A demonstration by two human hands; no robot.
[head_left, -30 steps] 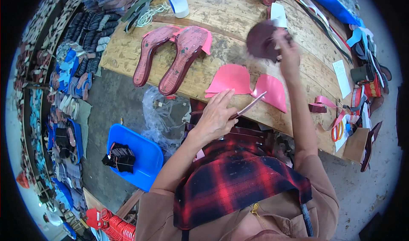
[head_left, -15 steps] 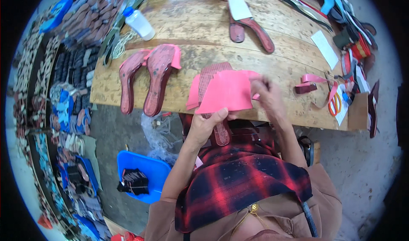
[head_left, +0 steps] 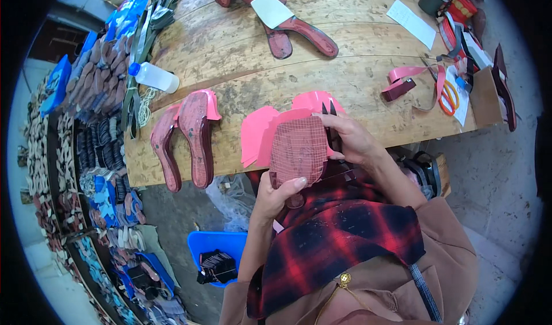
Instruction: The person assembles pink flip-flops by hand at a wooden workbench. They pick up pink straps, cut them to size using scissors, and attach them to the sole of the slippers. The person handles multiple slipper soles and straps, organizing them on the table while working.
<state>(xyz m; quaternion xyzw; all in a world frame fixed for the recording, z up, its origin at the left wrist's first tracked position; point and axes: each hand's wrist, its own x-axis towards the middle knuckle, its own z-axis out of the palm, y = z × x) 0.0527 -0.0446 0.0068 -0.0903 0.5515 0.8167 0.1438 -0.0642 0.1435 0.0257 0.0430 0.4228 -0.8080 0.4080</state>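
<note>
- My left hand grips the lower end of a dark red shoe sole, thumb pressed flat on its cross-hatched underside.
- The sole is held up above the near edge of the wooden table, just in front of my chest.
- A bright pink sheet sticks out from behind the sole, to its left and above it.
- My right hand is closed around a pair of dark scissors, whose blades point up at the sole's right edge, touching the pink sheet.
- Left of the sole, two finished sandal bases in dark red with pink edging lie side by side on the table.
- Beyond those, a white plastic bottle with a blue cap lies on its side.
- Far from the sole, more dark red soles rest near the table's far edge.
- Right of the sole, pink straps and orange-handled scissors lie on the table.
- Below the table, left of my left forearm, a blue tray sits on the floor.
</note>
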